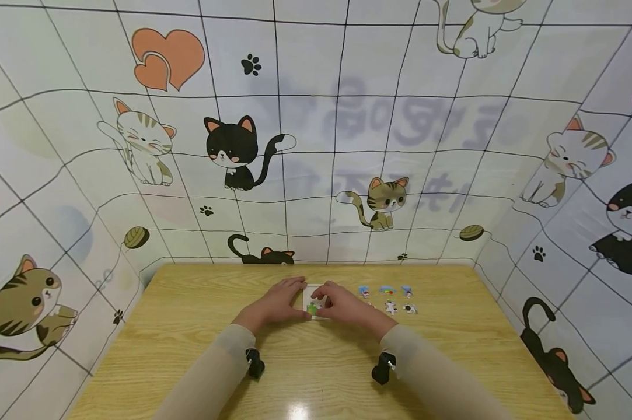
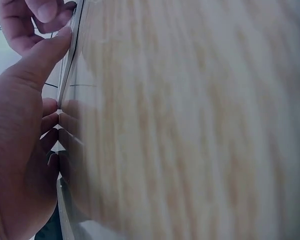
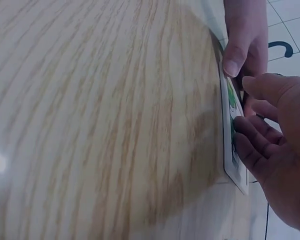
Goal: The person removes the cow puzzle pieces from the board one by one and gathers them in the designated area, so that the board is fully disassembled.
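Observation:
A small white-rimmed puzzle board [image 1: 309,288] lies flat on the table, with a green puzzle piece [image 1: 313,308] in its lower left part. My left hand [image 1: 280,301] rests along the board's left side, its fingers stretched toward the upper corner and its thumb at the lower left corner. Over the board's right half, my right hand [image 1: 345,304] touches the surface with bent fingertips [image 3: 241,125]. Its thumb stands apart from those fingers in the right wrist view, where the green piece shows between the hands. My right hand hides much of the board.
Several loose puzzle pieces [image 1: 391,307] lie in two rows right of the board, some blue and some white with black. One is partly behind my right hand. The wooden table [image 1: 200,303] meets a cat-patterned cloth [image 1: 316,210] at the back and sides.

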